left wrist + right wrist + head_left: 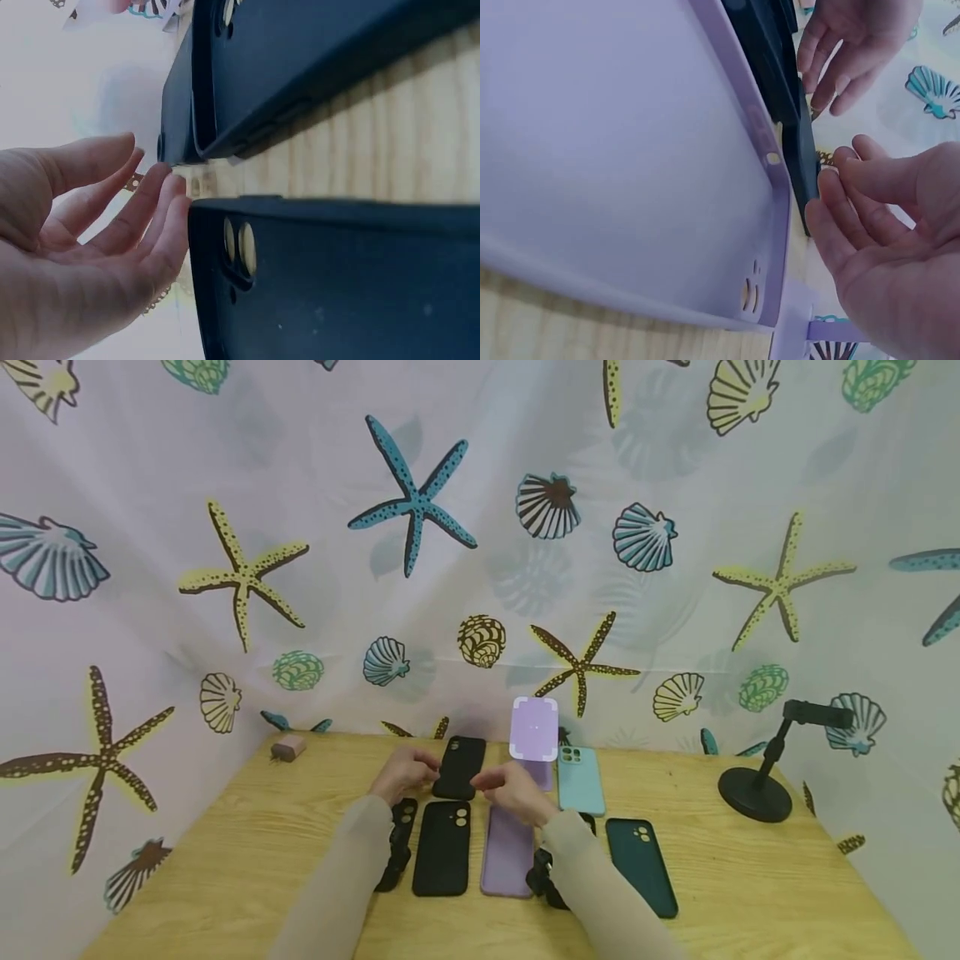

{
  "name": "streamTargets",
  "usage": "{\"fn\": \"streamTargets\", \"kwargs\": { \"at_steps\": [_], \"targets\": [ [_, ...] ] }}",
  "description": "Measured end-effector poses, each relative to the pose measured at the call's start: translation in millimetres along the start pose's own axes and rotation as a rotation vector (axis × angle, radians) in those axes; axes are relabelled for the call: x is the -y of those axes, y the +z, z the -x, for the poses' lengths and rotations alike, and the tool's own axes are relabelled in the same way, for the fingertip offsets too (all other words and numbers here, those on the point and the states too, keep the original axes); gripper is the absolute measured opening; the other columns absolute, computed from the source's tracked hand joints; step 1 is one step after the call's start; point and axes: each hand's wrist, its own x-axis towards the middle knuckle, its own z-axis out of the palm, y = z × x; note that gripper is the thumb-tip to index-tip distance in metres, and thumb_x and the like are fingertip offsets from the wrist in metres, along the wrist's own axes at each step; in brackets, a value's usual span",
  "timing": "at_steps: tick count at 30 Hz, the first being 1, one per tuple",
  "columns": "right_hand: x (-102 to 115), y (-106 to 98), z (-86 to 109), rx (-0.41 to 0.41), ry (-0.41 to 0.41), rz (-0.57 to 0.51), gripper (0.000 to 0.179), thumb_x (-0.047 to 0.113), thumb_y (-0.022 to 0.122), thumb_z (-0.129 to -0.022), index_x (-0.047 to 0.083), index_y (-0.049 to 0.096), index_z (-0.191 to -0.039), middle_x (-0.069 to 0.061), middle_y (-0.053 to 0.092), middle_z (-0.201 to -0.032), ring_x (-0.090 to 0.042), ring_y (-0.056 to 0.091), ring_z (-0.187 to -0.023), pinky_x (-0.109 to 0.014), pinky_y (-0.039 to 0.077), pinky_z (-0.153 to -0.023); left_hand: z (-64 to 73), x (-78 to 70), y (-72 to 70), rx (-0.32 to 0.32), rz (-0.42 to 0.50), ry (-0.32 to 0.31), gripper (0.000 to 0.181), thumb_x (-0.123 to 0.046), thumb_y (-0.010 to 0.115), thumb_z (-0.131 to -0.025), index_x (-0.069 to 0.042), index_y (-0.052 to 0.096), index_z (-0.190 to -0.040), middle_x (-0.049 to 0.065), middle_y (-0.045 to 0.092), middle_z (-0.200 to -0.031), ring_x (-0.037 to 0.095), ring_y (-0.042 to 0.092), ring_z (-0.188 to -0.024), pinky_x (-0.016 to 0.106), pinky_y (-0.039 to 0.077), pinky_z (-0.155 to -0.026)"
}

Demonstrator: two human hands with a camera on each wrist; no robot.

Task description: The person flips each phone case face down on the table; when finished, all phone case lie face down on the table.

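Note:
A black phone case [460, 768] lies toward the back of the wooden table, between the two hands. My left hand [405, 773] is at its left edge, fingers loosely bent and holding nothing; the left wrist view shows the thumb apart from the fingers. At the case's right side is my right hand [517, 789], its fingers [847, 217] relaxed with nothing between them. Whether either hand touches the case I cannot tell. Nearer the front lie another black phone case [442, 852] and a lavender phone case [507, 856], its hollow side visible in the right wrist view.
A light blue case [581, 783] and a dark green case [642, 867] lie on the right. Behind the right hand, a lavender panel [534, 731] with white corners stands upright. A black stand [757, 789] is far right, a small pinkish block [288, 747] back left. Black cases are partly hidden under both wrists.

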Motion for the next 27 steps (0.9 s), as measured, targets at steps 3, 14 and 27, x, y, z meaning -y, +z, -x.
{"fn": "streamTargets", "kwargs": {
  "at_steps": [3,14,27],
  "targets": [
    [-3,1,-3.9,0.007,0.006,0.011,0.035,-0.014,0.05,-0.089,-0.006,0.067,-0.118,-0.021,0.067,-0.12,-0.035,0.061,-0.116,-0.042,0.052,-0.095,2.0,-1.5,-0.8,0.02,-0.027,-0.03,0.033,0.002,0.059,-0.09,0.005,0.065,-0.122,0.022,0.065,-0.119,0.03,0.065,-0.099,0.044,0.054,-0.088],
    [-5,5,-9.9,0.059,-0.009,0.143,0.045,-0.016,0.044,-0.084,-0.005,0.064,-0.123,-0.02,0.065,-0.125,-0.034,0.058,-0.12,-0.047,0.044,-0.104,-0.9,3.5,-6.1,0.056,-0.083,-0.042,0.029,0.005,0.062,-0.086,0.003,0.069,-0.114,0.021,0.066,-0.115,0.029,0.065,-0.098,0.037,0.055,-0.08],
    [-7,4,-10.5,0.121,0.012,0.149,0.054,-0.014,0.036,-0.081,-0.007,0.06,-0.129,-0.024,0.058,-0.134,-0.036,0.048,-0.132,-0.049,0.036,-0.112,-1.8,3.0,-1.0,0.012,-0.054,-0.071,0.032,0.003,0.06,-0.091,0.007,0.064,-0.123,0.025,0.06,-0.127,0.035,0.064,-0.108,0.039,0.057,-0.082]
  ]
}}
